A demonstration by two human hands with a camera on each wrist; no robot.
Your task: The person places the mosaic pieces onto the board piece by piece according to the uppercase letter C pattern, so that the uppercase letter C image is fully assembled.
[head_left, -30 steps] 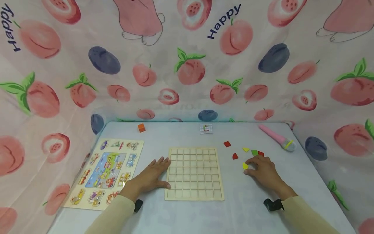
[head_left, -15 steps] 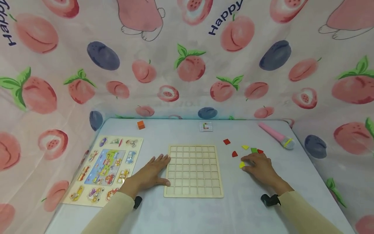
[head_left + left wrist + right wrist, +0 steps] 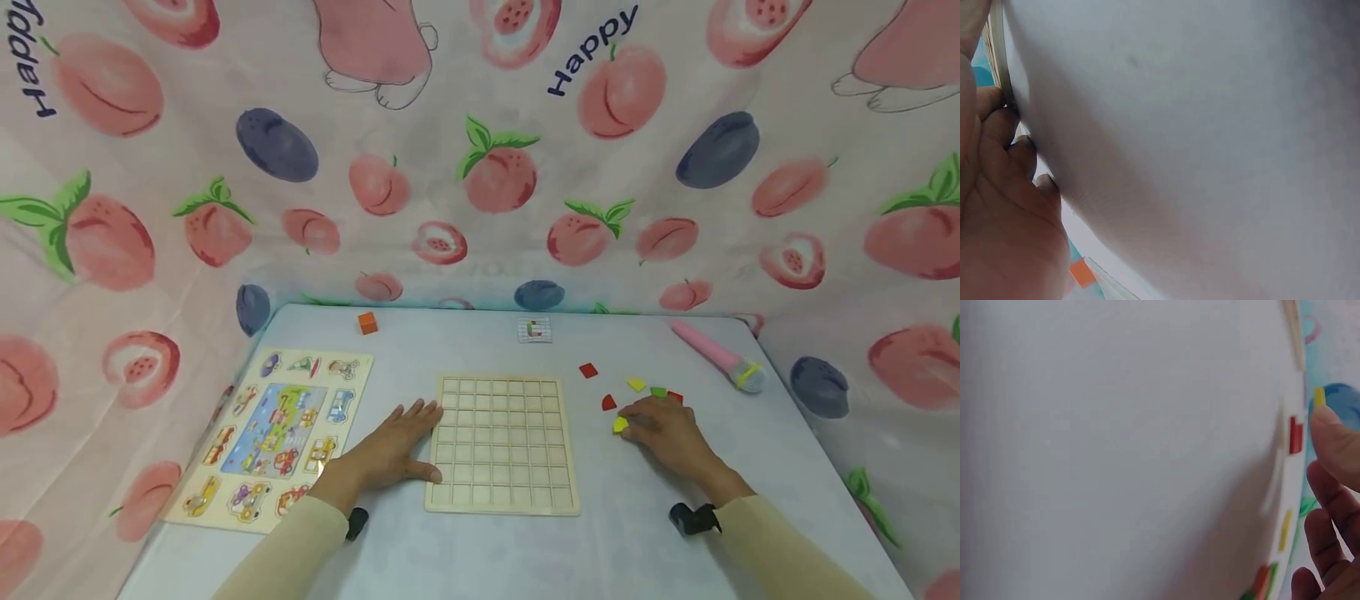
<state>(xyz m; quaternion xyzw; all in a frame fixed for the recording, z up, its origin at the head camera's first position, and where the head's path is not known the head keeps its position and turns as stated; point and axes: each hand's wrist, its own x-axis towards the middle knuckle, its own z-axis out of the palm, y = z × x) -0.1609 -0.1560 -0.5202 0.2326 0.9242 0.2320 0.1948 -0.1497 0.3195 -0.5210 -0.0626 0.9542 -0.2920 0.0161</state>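
Observation:
A wooden grid board (image 3: 502, 443) lies on the white table, its squares bare. My left hand (image 3: 386, 454) spreads flat along its left edge, fingertips and thumb at the rim. In the left wrist view, the fingers (image 3: 1022, 156) meet the board's edge. Right of the board, my right hand (image 3: 666, 435) pinches a small yellow piece (image 3: 620, 425) between thumb and fingers; the right wrist view shows this yellow piece (image 3: 1319, 397) above the thumb tip. Close by lie a red quarter-round piece (image 3: 608, 402), a red square (image 3: 588, 370), another yellow piece (image 3: 636, 384), a green piece (image 3: 658, 392) and a partly hidden red piece (image 3: 676, 397).
A picture puzzle board (image 3: 217, 493) with vehicle shapes lies at the left, under the left forearm in view. Toward the back are an orange cube (image 3: 367, 323), a small pattern card (image 3: 535, 330) and a pink toy microphone (image 3: 712, 352). A fruit-print cloth hangs behind.
My right hand has shifted slightly left toward the grid board with the yellow piece. The left hand stays at the board's edge. The head view has tilted a little.

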